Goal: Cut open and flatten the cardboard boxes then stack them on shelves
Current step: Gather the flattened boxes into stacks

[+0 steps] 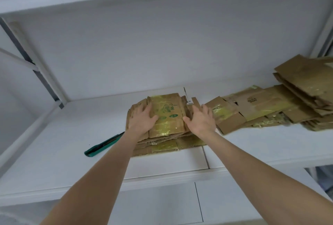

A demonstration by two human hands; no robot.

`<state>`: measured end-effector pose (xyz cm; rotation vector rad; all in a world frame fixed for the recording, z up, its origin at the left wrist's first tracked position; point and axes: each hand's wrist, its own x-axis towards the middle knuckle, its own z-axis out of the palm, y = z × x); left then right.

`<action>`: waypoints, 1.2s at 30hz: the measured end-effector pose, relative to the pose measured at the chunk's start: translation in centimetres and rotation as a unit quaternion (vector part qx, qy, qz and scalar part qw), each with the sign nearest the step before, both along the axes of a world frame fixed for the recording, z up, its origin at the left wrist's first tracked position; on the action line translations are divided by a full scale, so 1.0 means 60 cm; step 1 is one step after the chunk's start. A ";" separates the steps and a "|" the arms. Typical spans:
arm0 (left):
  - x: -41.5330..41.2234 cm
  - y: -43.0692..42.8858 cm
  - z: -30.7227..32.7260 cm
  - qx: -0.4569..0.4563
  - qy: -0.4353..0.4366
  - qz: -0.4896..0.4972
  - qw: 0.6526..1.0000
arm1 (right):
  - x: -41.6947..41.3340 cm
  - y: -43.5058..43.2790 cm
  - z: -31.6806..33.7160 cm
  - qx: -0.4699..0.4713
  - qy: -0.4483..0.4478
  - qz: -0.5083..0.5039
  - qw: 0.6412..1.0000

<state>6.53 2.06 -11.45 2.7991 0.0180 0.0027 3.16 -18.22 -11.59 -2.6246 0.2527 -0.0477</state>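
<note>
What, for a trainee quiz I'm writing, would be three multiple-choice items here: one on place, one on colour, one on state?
1. Where does the knife lie?
A. on the floor
B. in a drawer
C. on the shelf, left of the centre stack

2. What colour is the knife's body?
A. red
B. green
C. white

3. How do the left hand and right hand meet the centre stack?
A. flat on top, fingers straight
B. clenched in fists
C. held clear of it

Answers:
1 C, it lies on the shelf board beside the cardboard.
2 B, its body shows teal-green.
3 A, both palms rest on the top flattened piece.
</note>
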 end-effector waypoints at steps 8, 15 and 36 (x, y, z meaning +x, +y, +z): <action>0.026 -0.065 -0.068 0.198 0.138 -0.082 0.967 | 0.013 -0.071 -0.011 0.043 -0.013 -0.064 0.997; 0.045 -0.132 0.005 0.210 0.069 0.025 0.975 | 0.006 -0.194 -0.005 0.146 -0.029 -0.211 0.966; 0.053 -0.431 0.036 -0.211 -0.014 0.048 0.976 | 0.054 -0.333 0.012 0.667 -0.075 -0.282 0.685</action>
